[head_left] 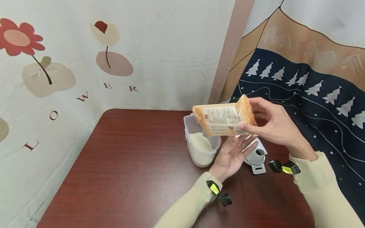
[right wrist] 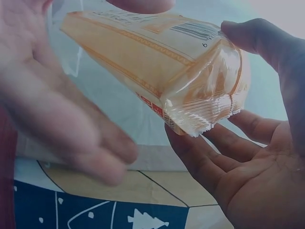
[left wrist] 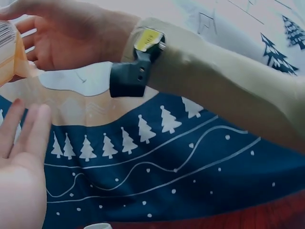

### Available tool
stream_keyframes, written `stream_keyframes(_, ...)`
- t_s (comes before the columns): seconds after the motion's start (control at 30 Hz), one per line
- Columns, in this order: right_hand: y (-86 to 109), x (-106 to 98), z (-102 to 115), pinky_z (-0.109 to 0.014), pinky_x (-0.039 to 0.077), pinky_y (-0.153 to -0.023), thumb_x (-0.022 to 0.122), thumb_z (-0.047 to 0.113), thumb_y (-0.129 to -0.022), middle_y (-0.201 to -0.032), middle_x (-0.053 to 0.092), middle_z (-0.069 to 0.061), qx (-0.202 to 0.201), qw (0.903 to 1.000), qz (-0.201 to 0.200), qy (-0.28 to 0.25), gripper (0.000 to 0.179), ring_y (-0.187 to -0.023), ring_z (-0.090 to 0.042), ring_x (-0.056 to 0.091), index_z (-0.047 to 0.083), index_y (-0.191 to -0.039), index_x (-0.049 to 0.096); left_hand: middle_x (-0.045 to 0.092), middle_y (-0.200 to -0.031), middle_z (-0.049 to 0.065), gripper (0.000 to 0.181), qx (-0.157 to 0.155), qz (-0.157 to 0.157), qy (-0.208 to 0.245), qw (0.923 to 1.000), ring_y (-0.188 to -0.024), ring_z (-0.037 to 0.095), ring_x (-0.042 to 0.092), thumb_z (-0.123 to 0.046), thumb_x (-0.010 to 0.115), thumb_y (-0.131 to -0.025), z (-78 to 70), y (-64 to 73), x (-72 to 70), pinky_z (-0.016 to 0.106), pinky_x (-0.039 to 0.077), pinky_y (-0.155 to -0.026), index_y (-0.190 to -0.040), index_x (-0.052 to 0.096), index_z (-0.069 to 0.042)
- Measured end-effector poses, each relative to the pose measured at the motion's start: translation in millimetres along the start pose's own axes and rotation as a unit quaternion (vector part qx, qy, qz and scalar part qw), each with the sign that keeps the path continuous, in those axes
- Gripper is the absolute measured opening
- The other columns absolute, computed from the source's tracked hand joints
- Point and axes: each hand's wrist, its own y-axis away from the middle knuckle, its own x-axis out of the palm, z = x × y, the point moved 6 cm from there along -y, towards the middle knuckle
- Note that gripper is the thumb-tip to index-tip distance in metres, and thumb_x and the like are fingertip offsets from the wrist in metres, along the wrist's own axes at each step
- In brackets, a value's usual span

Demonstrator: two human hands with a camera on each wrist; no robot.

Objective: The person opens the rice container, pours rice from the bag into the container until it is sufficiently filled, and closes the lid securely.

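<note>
Packet [head_left: 219, 118] is held up near tub [head_left: 201, 160], thumb and fingers of right hand [head_left: 275, 123] clamped about its crimped end [right wrist: 205, 112]; left hand [head_left: 229, 156] below, fingers extended; looks slippery, probably soft, light; best gripped mid-body.

You have one left hand [head_left: 229, 157], one right hand [head_left: 275, 123], one packet [head_left: 222, 117], one tub [head_left: 201, 155], one white fitting [head_left: 254, 159], two wrist devices [head_left: 212, 186], one table [head_left: 128, 158] and five printed letters [head_left: 82, 96].
</note>
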Motion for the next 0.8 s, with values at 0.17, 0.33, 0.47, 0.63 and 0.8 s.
stream_keyframes(0.17,-5.1,0,5,-0.004,0.051,-0.087,0.09,0.012,-0.078,-0.124,0.068,-0.008,-0.02,0.9995,0.014,0.021,0.07,-0.1,-0.006,0.068,0.012,-0.14,0.058,0.057,-0.146,0.005,0.086,-0.017,0.029,-0.066,0.9973,-0.151,0.037,0.037,-0.046,0.081,-0.085,-1.5,6.8,0.8,0.044,0.039,-0.122,-0.157,0.039,-0.024)
stream_keyframes(0.33,-10.6,0,10,-0.005,0.053,-0.083,0.09,0.016,-0.078,-0.12,0.07,-0.007,-0.038,0.9976,0.028,0.049,0.068,-0.098,-0.02,0.07,0.012,-0.138,0.06,0.036,-0.16,0.03,0.076,-0.072,0.047,-0.12,0.9891,-0.151,0.042,0.035,-0.037,0.074,-0.094,-2.9,16.5,-1.3,0.048,0.038,-0.122,-0.156,0.036,-0.016)
stream_keyframes(0.47,-16.2,2,15,-0.006,0.053,-0.081,0.09,0.02,-0.078,-0.115,0.072,-0.007,-0.046,0.9954,0.044,0.071,0.066,-0.096,-0.019,0.072,0.011,-0.136,0.061,0.038,-0.157,0.034,0.058,-0.131,0.067,-0.164,0.9754,-0.146,0.045,0.043,-0.016,0.062,-0.102,-6.9,27.2,-2.9,0.048,0.045,-0.117,-0.154,0.037,-0.01)
stream_keyframes(0.63,-21.4,4,18,-0.012,0.057,-0.079,0.09,0.025,-0.078,-0.116,0.072,-0.008,-0.035,0.9929,0.063,0.094,0.067,-0.095,-0.022,0.074,0.01,-0.136,0.06,0.044,-0.153,0.032,0.055,-0.181,0.107,-0.238,0.9482,-0.143,0.049,0.044,0.0,0.056,-0.101,-14.1,40.7,0.1,0.045,0.049,-0.113,-0.153,0.042,-0.013)
stream_keyframes(0.8,-25.1,7,19,-0.032,0.064,-0.083,0.09,0.025,-0.078,-0.118,0.072,-0.007,-0.04,0.9907,0.081,0.101,0.067,-0.098,-0.021,0.073,0.01,-0.137,0.06,0.058,-0.147,0.021,0.054,-0.202,0.132,-0.31,0.9196,-0.136,0.039,0.056,0.001,0.059,-0.1,-26.1,51.8,5.0,0.035,0.052,-0.11,-0.15,0.048,-0.015)
